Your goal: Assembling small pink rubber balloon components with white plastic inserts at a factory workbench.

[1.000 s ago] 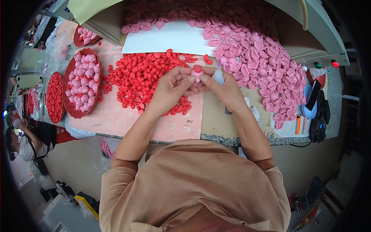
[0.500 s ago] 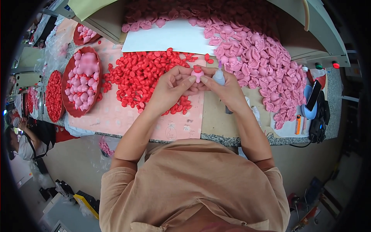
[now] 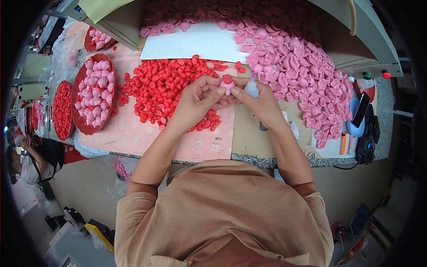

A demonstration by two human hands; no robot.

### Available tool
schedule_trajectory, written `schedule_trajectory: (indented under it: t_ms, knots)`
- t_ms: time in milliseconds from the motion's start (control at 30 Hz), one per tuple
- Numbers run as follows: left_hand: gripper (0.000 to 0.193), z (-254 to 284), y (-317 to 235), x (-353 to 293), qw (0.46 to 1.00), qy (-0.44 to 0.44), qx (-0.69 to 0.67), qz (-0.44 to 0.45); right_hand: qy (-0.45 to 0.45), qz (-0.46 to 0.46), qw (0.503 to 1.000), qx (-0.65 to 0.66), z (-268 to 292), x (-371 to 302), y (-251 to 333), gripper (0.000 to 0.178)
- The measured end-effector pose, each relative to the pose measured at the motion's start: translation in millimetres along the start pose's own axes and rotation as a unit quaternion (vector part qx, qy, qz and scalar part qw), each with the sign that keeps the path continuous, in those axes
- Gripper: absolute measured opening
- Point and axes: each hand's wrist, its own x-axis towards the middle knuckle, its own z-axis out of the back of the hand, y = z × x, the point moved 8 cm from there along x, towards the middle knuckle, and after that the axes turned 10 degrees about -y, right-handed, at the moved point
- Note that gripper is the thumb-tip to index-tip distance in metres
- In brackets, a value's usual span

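Observation:
Above the worktable, my left hand (image 3: 195,101) and my right hand (image 3: 263,105) meet with thumbs and fingers closed around a small round pink piece (image 3: 227,87). A red piece (image 3: 227,78) sits on top of it. My right hand also keeps a small translucent squeeze bottle (image 3: 251,89) with a purple tip upright against its fingers. Under and left of my left hand spreads a heap of small glossy red pieces (image 3: 158,86). Many curled pink shell-like pieces (image 3: 291,66) lie beyond and to the right of my right hand. The fingers partly hide the pink piece.
Left stands a red scalloped bowl (image 3: 114,80) of pink balls with red parts, near a tray of red pieces (image 3: 62,109). A white sheet (image 3: 191,43) lies behind the heap. At right are a blue holder (image 3: 354,120), a phone (image 3: 360,109) and an orange tube (image 3: 343,142).

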Motion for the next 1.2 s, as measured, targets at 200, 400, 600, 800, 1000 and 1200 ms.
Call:
schedule_trajectory:
  t_ms: [200, 400, 600, 800, 1000, 1200]
  knots:
    - [0.022, 0.3, 0.7, -0.1, 1.000, -0.001, -0.001, 0.001, 0.003, 0.003, 1.000, -0.003, -1.0, -0.3, 2.3, 0.034]
    - [0.022, -1.2, -1.3, -0.6, 1.000, 0.002, -0.002, -0.002, 0.010, 0.004, 1.000, -0.007, -0.7, 0.8, 0.2, 0.035]
    - [0.022, -0.7, -0.3, -0.7, 1.000, 0.004, 0.003, -0.002, 0.005, 0.007, 1.000, 0.004, -1.9, -0.1, 1.6, 0.035]
    - [0.022, -1.1, -0.5, -0.8, 1.000, 0.003, 0.003, -0.003, 0.003, 0.003, 1.000, 0.004, -0.3, 1.5, -3.1, 0.035]
    - [0.022, -0.7, 0.1, -0.6, 1.000, 0.003, 0.005, -0.004, 0.010, 0.013, 1.000, 0.007, -1.6, 0.4, 0.6, 0.035]
    - [0.022, -1.0, 0.4, -0.6, 1.000, 0.002, 0.002, -0.005, 0.013, 0.008, 1.000, 0.001, -0.6, 1.4, -2.9, 0.035]
